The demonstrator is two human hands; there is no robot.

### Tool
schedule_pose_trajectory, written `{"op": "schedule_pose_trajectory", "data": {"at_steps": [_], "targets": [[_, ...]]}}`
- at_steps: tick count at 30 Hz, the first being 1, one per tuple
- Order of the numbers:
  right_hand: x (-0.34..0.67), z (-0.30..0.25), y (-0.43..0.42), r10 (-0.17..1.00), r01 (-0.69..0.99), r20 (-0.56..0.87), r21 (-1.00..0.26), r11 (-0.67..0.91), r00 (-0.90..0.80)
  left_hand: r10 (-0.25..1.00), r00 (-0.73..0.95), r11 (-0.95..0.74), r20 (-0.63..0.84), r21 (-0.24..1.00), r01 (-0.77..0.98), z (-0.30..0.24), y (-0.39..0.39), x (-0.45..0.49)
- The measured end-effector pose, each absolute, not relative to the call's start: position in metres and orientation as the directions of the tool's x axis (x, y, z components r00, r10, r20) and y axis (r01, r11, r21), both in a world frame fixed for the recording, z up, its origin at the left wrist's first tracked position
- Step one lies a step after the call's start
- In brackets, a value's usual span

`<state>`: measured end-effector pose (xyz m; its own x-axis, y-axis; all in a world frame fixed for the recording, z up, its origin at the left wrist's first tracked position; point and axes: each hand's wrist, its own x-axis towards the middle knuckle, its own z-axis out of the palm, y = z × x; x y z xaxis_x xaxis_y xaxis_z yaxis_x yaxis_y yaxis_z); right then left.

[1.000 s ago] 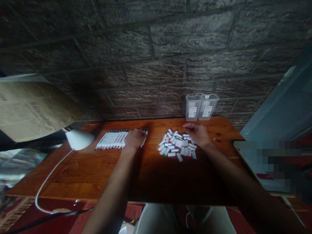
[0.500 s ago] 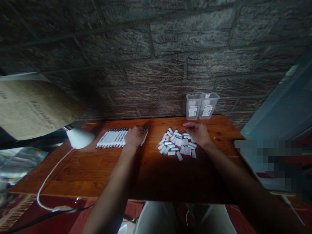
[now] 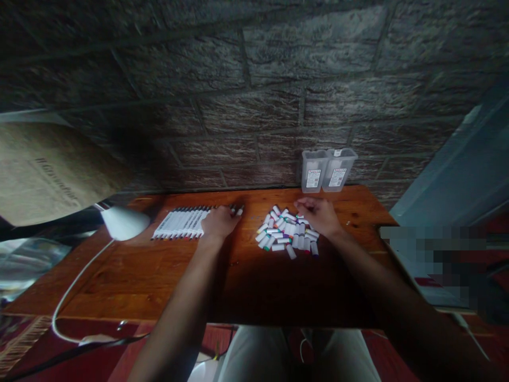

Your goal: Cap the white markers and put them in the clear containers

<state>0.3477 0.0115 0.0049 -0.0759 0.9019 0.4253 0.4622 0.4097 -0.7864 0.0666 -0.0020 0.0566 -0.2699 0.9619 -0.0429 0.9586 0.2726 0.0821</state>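
White markers lie side by side in a slanted row on the wooden table, dark ends toward the wall. At the row's right end is my left hand, its fingers curled round a marker whose tip pokes out past them; most of it is hidden. A loose pile of white caps with coloured rims lies to the right. Over the pile's far right edge hovers my right hand, thumb and fingers drawn together; whatever may be between the fingertips is too small to make out.
Two clear plastic boxes with labels stand against the brick wall. A lamp with a white neck and paper-covered shade is at the left, its white cable running off the table's front edge.
My left hand now covers most of the marker that lay visible beside it. My right hand keeps its closed pose near the caps. The whole view has shifted slightly.
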Motion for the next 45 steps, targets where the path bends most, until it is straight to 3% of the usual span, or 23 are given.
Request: {"op": "schedule_pose_trajectory", "data": {"at_steps": [16,19,22,24,26,29,31,34,40,45], "targets": [[0.346,0.013,0.008,0.901,0.538,0.415,-0.733,0.415,-0.13,0.982,-0.185,0.188,-0.036,0.111,0.976,0.058,-0.002,0.075],[0.347,0.011,0.009,0.896,0.526,0.427,-0.737,0.424,-0.124,0.977,-0.186,0.163,0.107,0.196,0.967,0.058,-0.003,0.075],[0.347,0.011,0.009,0.9,0.523,0.419,-0.744,0.416,-0.12,0.944,-0.157,0.025,0.291,0.412,0.911,0.057,0.0,0.073],[0.348,0.012,0.009,0.901,0.536,0.417,-0.736,0.414,-0.124,0.932,-0.143,-0.103,0.333,0.621,0.777,0.055,0.003,0.073],[0.348,0.013,0.009,0.898,0.554,0.42,-0.721,0.416,-0.129,0.945,-0.156,-0.169,0.288,0.838,0.519,0.053,0.006,0.075],[0.348,0.015,0.008,0.903,0.569,0.41,-0.715,0.407,-0.132,0.98,-0.145,-0.126,0.134,0.99,0.06,0.053,0.007,0.083],[0.348,0.015,0.008,0.909,0.564,0.394,-0.724,0.396,-0.133,0.994,-0.106,-0.047,0.032,0.989,-0.142,0.054,0.005,0.089],[0.348,0.014,0.008,0.908,0.552,0.389,-0.728,0.407,-0.155,0.995,-0.038,0.077,-0.092,0.953,-0.292,0.055,0.002,0.096],[0.343,0.011,0.005,0.859,0.457,0.417,-0.728,0.512,-0.297,0.981,0.026,0.186,-0.191,0.907,-0.378,0.054,-0.001,0.101],[0.342,0.015,0.001,0.859,0.532,0.402,-0.674,0.512,-0.317,0.982,0.067,0.19,-0.178,0.892,-0.41,0.056,-0.003,0.101]]}}
